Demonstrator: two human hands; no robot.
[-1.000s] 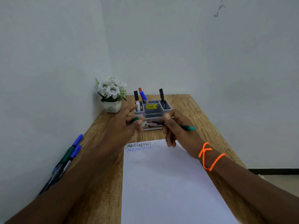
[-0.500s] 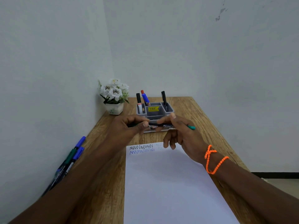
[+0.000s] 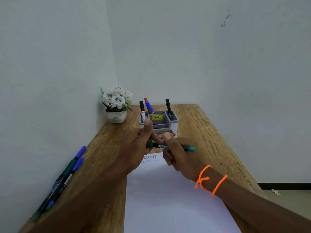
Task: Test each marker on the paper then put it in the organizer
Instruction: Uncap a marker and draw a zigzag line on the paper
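Head view showed you holding a green-capped Faber-Castell marker [image 3: 170,146] crosswise in front of you, its long axis running left to right, nearly level, above the far end of the white paper [image 3: 168,199]. Your left hand [image 3: 134,148] had its fingers curled round the marker's left end, where a dark green cap showed, with the thumb standing upright and clear of the barrel. Your right hand [image 3: 178,157] clamped the barrel from above, thumb on top, and the teal right end stuck out past your knuckles toward the right.

The relation that mattered was this: both hands sat on one axis, so a cap would come away only by a pull straight along the barrel, left hand going left or right hand going right. I could not tell whether the left cap was seated or already loosened.

The paper lay directly beneath the marker, with two short scribble lines [image 3: 150,158] just under your left fingers. The grey organizer [image 3: 175,121] stood just beyond your hands, already carrying several markers upright. More markers [image 3: 67,174], blue and green, lay along the table's left edge, nearer your left arm, probably not yet tested.
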